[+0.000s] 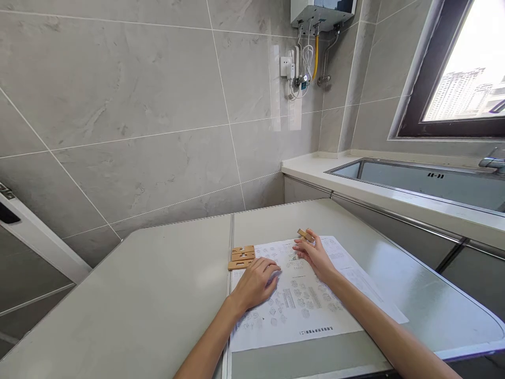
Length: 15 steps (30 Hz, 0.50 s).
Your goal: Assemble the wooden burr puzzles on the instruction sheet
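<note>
– Sheets (256, 337) of printed diagrams lie on a pale table (169, 295) beside a grey tiled wall (138, 105). Where are the wooden pieces?

– Three notched wooden bars (238, 257) lie together at the far left corner of the paper, just beside the left hand (256, 284). A small wooden block (303, 233) is up at the paper's far edge, with the right hand (313, 258).

– Gripped?

– Yes, the right fingertips grasp the block. The left hand rests on the print, fingers loosely bent, nothing visible in its hold.

– Behind?

– A sink (394, 176), at right, under a window (461, 87).
</note>
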{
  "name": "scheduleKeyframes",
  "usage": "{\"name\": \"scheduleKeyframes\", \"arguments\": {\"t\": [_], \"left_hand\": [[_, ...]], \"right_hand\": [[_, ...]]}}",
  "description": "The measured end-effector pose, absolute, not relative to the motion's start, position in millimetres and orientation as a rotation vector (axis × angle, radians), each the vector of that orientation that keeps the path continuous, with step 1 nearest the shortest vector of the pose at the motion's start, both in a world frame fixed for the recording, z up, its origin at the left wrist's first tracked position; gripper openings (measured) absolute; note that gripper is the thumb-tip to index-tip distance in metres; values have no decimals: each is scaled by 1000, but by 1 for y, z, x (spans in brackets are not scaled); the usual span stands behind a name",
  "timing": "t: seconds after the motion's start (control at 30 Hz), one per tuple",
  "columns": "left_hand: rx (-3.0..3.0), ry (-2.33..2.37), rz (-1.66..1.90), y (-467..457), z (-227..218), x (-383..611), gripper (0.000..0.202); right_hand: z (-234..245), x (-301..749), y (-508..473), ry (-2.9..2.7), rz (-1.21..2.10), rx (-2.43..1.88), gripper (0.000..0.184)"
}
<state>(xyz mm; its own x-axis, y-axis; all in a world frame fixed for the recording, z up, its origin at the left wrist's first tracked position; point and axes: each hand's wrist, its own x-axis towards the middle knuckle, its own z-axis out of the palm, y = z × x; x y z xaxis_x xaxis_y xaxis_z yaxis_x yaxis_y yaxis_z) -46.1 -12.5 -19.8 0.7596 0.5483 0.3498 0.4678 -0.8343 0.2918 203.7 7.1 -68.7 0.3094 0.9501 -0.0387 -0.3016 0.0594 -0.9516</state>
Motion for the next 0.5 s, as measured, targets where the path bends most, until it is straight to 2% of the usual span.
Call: {"name": "scheduleKeyframes", "arguments": {"t": [0.13, 0.27, 0.43, 0.5], "left_hand": [[2778, 794, 637, -13, -21, -46, 26], [2777, 818, 644, -14, -20, -46, 25], [2538, 999, 772, -12, -26, -44, 24], [2314, 1105, 838, -10, -32, -43, 35]], "right_hand": [[-65, 203, 6, -734, 1117, -1114, 44], [-59, 200, 2, -734, 1143, -1084, 30], [-44, 192, -7, -834, 1283, -973, 32], [-37, 187, -13, -903, 1364, -921, 34]]}}
